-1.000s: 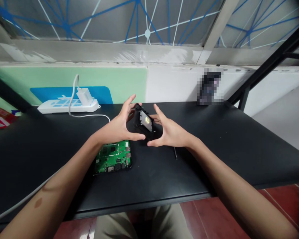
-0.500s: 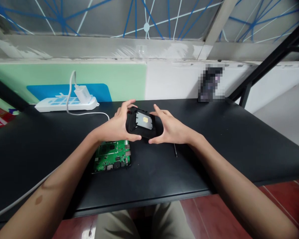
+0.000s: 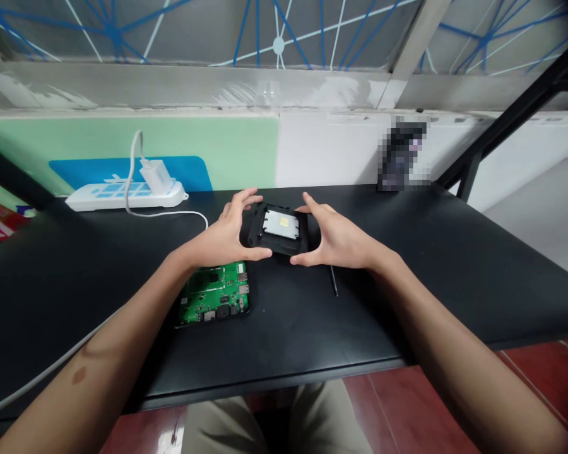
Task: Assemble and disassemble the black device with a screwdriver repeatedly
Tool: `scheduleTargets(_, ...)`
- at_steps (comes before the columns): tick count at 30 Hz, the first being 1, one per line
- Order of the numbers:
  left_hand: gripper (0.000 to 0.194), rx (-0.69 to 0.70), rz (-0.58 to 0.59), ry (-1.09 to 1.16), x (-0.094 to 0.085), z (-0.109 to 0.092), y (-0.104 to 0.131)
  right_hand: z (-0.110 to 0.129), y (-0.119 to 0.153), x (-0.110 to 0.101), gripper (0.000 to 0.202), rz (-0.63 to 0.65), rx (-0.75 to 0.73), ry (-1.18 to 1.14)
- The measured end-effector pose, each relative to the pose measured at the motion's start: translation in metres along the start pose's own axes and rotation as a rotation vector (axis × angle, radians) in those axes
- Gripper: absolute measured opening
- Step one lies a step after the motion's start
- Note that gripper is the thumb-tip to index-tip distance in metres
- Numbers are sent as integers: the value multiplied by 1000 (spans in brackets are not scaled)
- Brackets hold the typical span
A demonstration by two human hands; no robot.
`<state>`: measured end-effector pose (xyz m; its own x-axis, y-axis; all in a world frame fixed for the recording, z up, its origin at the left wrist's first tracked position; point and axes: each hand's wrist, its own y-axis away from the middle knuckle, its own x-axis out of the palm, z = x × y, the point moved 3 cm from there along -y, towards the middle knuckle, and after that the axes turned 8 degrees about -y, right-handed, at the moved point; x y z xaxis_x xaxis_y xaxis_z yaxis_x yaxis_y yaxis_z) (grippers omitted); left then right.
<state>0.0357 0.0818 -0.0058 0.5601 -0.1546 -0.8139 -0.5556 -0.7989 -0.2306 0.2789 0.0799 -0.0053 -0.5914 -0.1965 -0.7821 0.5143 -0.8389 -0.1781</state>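
Black casing (image 3: 279,243), metal plate (image 3: 273,225) with yellow pad (image 3: 284,222) facing up: held above the desk (image 3: 312,334), between both hands. Left hand (image 3: 224,233) grips its left end, right hand (image 3: 343,234) its right. Green circuit board (image 3: 218,296) on desk, partly beneath left hand and wrist. Thin dark rod (image 3: 334,282) lies near right hand.

black, apparently plastic housing (image 3: 280,244) | roughly rectangular | silvery plate (image 3: 272,224) sits on its visible face, yellowish square (image 3: 284,222) near the middle | plate side tilts toward camera | held between left hand (image 3: 227,232) and right hand (image 3: 339,236)
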Motion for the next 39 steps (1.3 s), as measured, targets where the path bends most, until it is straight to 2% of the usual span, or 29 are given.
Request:
scheduleTargets(8, 114, -50, 26, -33, 0, -6, 1, 2, 2, -5, 136, -43, 38, 45)
scheduleTargets(16, 118, -41, 44, -69, -4, -12, 6, 6, 6, -5, 136, -57, -64, 10)
scheduleTargets(21, 121, 6, 79, -139, -9, -22, 15, 13, 12, -4, 138, 18, -115, -40)
scheduleTargets(27, 121, -19, 135, -192, -11, -45, 28, 35, 30, -6, 133, 138, -56, 0)
scheduleTargets(32, 101, 69, 207, -254, -1, -65, 36, 42, 47, -6, 138, 250, 30, 36)
scheduleTargets(35, 99, 106, 226, -287, 5, -72, 38, 43, 52, -3, 140, 289, 53, 98)
scheduleTargets(39, 101, 96, 257, -334, 11, -76, 38, 46, 55, 2, 139, 315, 9, 188)
